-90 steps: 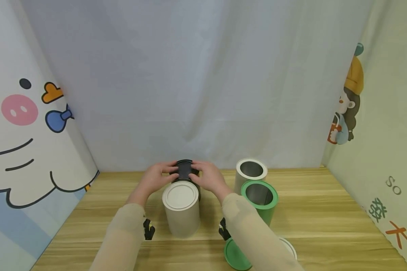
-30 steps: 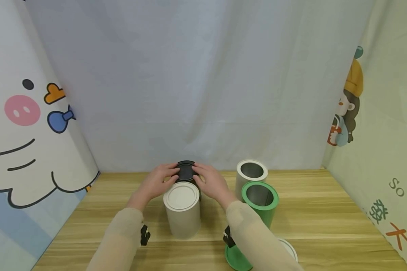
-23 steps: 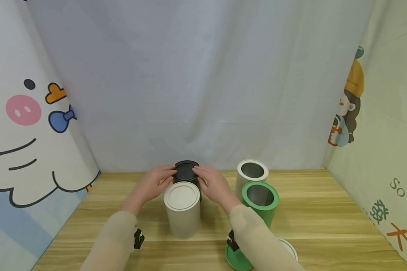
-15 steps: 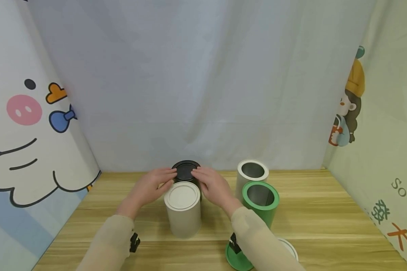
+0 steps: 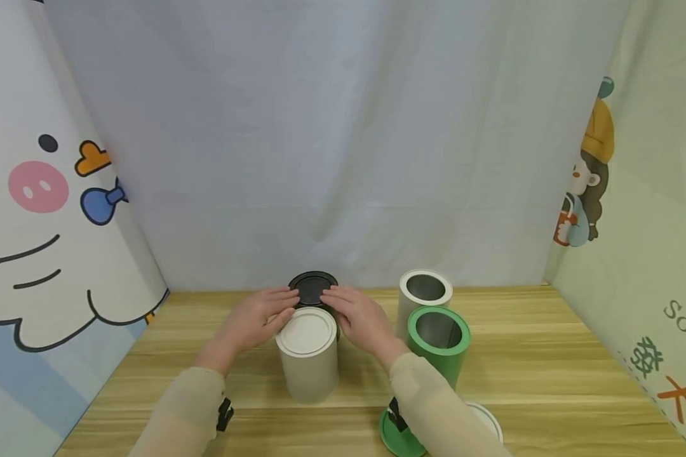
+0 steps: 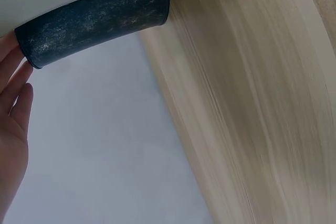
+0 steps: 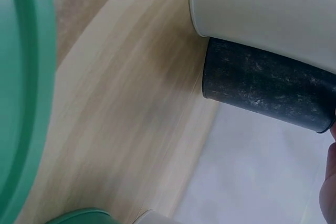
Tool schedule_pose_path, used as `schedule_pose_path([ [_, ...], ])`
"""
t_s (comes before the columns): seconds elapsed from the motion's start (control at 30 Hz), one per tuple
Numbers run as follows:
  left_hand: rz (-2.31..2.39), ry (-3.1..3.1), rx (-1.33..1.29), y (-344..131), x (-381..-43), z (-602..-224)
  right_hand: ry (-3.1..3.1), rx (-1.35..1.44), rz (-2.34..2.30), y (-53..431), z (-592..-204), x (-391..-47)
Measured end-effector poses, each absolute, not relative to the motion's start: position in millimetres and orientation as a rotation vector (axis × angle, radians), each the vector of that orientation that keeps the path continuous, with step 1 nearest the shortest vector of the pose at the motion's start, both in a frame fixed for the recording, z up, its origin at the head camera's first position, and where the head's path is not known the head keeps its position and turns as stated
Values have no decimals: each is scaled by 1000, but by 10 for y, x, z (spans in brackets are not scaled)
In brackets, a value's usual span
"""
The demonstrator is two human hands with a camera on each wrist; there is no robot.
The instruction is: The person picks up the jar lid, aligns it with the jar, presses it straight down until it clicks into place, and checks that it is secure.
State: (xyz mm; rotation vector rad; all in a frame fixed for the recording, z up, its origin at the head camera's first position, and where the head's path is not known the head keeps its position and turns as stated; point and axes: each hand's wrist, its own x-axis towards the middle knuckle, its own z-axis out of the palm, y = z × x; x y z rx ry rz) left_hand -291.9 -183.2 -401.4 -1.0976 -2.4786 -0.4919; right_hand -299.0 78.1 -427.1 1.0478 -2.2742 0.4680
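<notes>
A black can (image 5: 313,287) with a black lid stands at the back, partly hidden behind a white lidded can (image 5: 309,377). My left hand (image 5: 256,320) rests its fairly straight fingertips on the left of the black lid. From the other side, my right hand (image 5: 363,319) lays straight fingers on the lid's right. Both wrist views show the worn, scuffed side of the black can (image 6: 97,22), and the fingers of the left hand (image 6: 13,106) reach its top end. Only part of the right hand (image 7: 329,182) shows at the edge of the right wrist view.
An open green can (image 5: 446,365) and an open white can (image 5: 406,311) stand to the right. In front lie a green lid (image 5: 400,438) and a white lid (image 5: 488,420), partly under the right sleeve. A grey curtain (image 5: 343,158) hangs behind the wooden table (image 5: 549,355).
Both hands have drawn slightly nearer, their fingers passing from the lid's sides to its nearer part. Wrists have spread apart, and more of the black lid's rim shows. The cans stand where they were.
</notes>
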Motion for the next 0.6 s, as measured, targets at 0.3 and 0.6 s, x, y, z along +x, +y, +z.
schedule_pose_path([
  [0.3,-506,-2466,-1029,-1782,-2915,-4050,-2271,1004,471,768,-4276,-2975],
  [0.6,-551,-2485,-1014,-1792,-2907,-4029,-2319,1025,505,758,-4246,-2933],
])
